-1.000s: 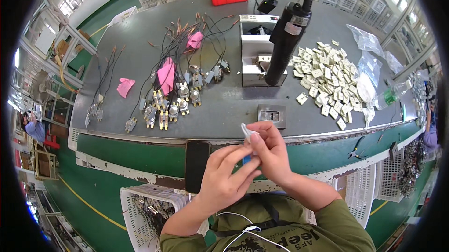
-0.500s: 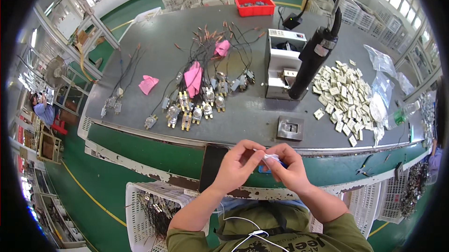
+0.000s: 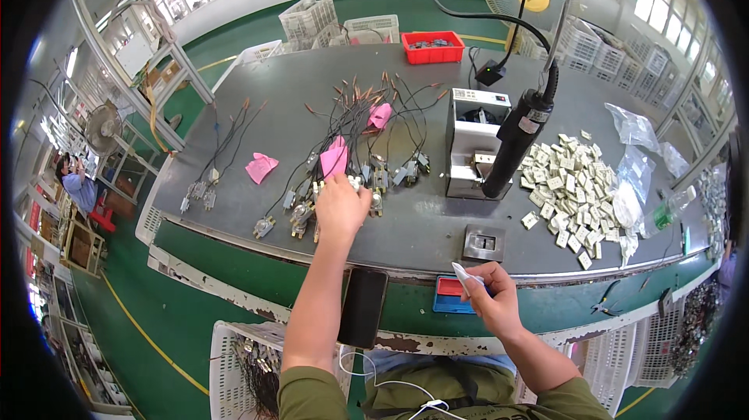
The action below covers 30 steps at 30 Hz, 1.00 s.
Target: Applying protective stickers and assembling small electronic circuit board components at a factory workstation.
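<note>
My left hand (image 3: pixel 342 205) reaches into the cluster of small metal-and-clear parts with black wires (image 3: pixel 299 217), just in front of a pink scrap (image 3: pixel 334 157). Its fingers bend down over the parts; the fingertips are hidden, so a grip cannot be made out. Closed near the table's front edge, my right hand (image 3: pixel 496 299) pinches a thin, pointed white piece (image 3: pixel 463 275), which looks like folded paper or cloth. Beneath that hand lies a blue-and-red case (image 3: pixel 451 295). A square metal block with a slot (image 3: pixel 484 243) sits just beyond it.
A white-and-black machine (image 3: pixel 473 139) stands beside a hanging black cylindrical tool (image 3: pixel 515 143). To the right lies a heap of cream rectangular pieces (image 3: pixel 568 190), with a clear bottle (image 3: pixel 668 213) nearby. A dark phone (image 3: pixel 363 307) and pliers (image 3: pixel 605 300) lie along the front ledge.
My hands were together around the white piece. The left has let go and moved forward to the wired parts; the right keeps the piece. The view has tilted up slightly, uncovering the blue-and-red case.
</note>
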Each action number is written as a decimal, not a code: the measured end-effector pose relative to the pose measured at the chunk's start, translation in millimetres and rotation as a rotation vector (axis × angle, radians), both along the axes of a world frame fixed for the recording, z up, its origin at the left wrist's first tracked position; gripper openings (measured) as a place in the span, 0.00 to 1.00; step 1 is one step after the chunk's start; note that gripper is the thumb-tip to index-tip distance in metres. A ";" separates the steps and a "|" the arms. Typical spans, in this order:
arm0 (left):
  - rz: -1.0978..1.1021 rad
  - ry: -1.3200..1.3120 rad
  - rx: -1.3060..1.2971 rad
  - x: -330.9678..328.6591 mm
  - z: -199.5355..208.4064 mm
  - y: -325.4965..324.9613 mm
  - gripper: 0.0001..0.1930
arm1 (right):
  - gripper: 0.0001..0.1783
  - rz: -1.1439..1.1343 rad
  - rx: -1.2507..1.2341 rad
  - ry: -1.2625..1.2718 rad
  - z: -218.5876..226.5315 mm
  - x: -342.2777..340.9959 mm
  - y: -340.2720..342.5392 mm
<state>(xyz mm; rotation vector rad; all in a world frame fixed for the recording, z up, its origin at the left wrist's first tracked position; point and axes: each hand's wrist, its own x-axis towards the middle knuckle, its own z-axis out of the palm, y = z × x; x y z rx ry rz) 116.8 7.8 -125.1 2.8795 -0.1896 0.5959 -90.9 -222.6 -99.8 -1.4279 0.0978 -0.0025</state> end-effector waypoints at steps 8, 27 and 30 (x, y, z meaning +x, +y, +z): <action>0.032 0.424 0.087 -57.4 44.5 9.8 0.19 | 0.09 0.055 -0.077 0.041 3.9 -2.2 -6.7; -0.384 -0.085 -1.319 -192.8 32.4 21.2 0.30 | 0.08 0.585 -1.297 0.053 25.2 37.2 -47.6; -0.534 -0.082 -1.493 -196.3 22.0 13.8 0.30 | 0.08 0.642 -1.373 0.051 16.9 39.5 -42.0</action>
